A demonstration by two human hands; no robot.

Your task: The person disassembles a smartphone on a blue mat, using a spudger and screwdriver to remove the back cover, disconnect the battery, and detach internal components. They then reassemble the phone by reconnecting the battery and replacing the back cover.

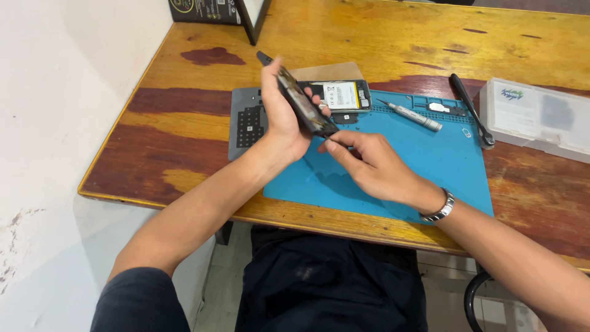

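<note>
My left hand [279, 107] grips an opened phone [301, 101], tilted on edge above the blue work mat [430, 166]. Its dark frame runs from upper left to lower right, with the inner parts facing right. My right hand [369, 163] pinches at the phone's lower end with thumb and forefinger; what it pinches is too small to tell. A metal bracelet [439, 209] sits on my right wrist. Behind the phone, a second opened phone with a white battery [340, 95] lies flat on the mat's far edge.
A silver screwdriver [410, 115] and a black tool [472, 110] lie on the mat's far right. A grey keypad-like panel [244, 123] sits left of the mat. A clear plastic box [538, 117] stands at the right of the wooden table [184, 154].
</note>
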